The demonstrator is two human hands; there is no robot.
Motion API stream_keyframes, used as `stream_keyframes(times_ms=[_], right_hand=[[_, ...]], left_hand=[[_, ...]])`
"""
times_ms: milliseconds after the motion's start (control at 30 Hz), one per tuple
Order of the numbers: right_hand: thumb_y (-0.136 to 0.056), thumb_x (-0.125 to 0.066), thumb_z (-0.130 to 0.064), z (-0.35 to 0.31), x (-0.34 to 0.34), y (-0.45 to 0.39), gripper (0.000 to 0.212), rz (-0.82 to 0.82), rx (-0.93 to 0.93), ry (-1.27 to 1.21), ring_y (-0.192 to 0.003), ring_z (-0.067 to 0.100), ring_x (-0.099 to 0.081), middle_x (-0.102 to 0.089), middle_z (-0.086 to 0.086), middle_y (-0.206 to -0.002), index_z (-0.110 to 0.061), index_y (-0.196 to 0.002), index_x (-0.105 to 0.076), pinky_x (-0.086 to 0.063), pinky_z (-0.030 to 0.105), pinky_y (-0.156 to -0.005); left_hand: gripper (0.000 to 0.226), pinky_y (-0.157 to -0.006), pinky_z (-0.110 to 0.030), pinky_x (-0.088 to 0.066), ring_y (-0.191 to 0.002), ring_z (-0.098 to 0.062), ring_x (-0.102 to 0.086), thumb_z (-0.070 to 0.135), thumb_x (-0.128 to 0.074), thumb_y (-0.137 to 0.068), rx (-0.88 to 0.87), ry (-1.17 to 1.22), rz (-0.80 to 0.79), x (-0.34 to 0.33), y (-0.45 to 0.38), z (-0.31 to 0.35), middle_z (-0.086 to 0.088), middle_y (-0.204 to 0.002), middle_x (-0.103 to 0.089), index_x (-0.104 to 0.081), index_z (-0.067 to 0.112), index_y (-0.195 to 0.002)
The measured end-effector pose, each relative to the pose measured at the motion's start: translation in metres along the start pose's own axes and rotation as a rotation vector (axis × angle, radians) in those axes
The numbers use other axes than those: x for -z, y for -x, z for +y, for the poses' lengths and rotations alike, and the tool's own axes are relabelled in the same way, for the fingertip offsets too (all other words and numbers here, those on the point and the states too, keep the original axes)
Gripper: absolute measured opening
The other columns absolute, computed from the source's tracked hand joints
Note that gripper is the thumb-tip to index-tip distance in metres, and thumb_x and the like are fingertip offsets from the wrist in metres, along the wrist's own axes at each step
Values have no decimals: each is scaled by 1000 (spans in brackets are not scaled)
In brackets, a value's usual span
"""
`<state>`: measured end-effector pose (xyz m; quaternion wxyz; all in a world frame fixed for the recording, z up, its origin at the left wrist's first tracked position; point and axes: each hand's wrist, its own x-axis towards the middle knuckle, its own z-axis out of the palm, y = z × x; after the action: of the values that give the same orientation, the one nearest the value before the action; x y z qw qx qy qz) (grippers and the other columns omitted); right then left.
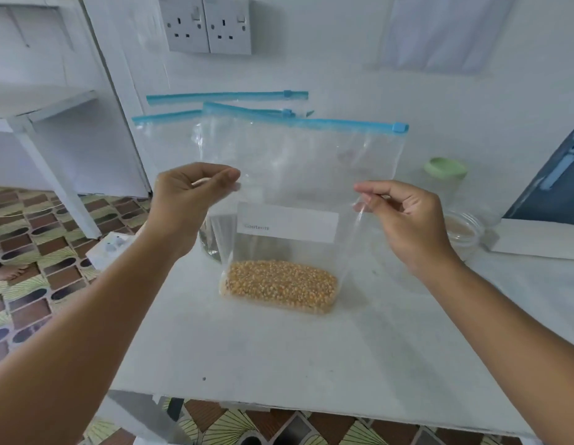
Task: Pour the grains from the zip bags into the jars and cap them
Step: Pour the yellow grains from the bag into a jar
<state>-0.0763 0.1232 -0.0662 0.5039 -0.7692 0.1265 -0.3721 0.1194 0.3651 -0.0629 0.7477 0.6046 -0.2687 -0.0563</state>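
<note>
Above the white table (311, 354), a clear zip bag (298, 175) stands upright, yellow grains (281, 285) settled at its base. Left hand (189, 200) and right hand (404, 213) each pinch a side edge between thumb and fingertips, probably steadying it before opening the blue slider (400, 127). An uncapped jar (462, 229) waits at right.

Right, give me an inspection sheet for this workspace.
Surface: white table, lightly marked.
Job's things: zip bag with corn at its bottom, slider at the right end; two more bags behind; open jar with pale contents; green-lidded jar.
Clutter: white board at right.
Grippers: left hand and right hand pinch the bag's sides.
Cables: nothing seen.
Surroundings: wall sockets, white shelf, patterned floor.
</note>
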Motion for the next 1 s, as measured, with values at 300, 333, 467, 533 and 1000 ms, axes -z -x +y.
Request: stream_keyframes(times_ms=[300,333,467,533,1000], right_hand=[[-100,-66,-7,21,94,-11,27,26,-20,78,-90,-1,-71,-77,-11,-95,-31,-102,-78,-51,13,-85],[-100,-67,-8,24,97,-12,26,10,-21,91,-90,-3,-69,-77,-15,-95,-32,-102,-77,-50,12,-86],[-98,-71,-10,23,99,-17,25,57,21,33,-102,4,-68,-73,-1,-114,-31,-106,-59,-52,20,-93],[-99,-70,-13,18,96,-21,28,133,-12,-90,-104,12,-72,-73,11,-113,-28,-109,-48,-54,23,-92],[-100,-68,-13,8,82,-29,6,195,-67,-246,-86,16,-69,-74,8,-96,-18,-98,-70,-52,19,-75]], left_hand=[[14,-106,-43,-55,-106,-33,-75,30,-88,-76,44,-14,-7,-103,0,-13,-11,-89,-80,-85,21,-85],[15,-106,-43,-55,-107,-34,-75,31,-88,-75,44,-12,8,-107,0,-16,-11,-90,-79,-85,20,-86],[18,-106,-45,-55,-106,-33,-75,36,-88,-76,42,-56,12,-105,3,-24,-14,-93,-79,-83,22,-87],[14,-106,-47,-55,-104,-29,-75,37,-86,-80,42,-120,10,-100,3,-24,-10,-96,-80,-82,26,-88],[28,-111,-37,-36,-136,-28,-39,39,-72,-98,-600,-799,-130,-153,18,29,-8,-140,-49,-72,22,-119]])
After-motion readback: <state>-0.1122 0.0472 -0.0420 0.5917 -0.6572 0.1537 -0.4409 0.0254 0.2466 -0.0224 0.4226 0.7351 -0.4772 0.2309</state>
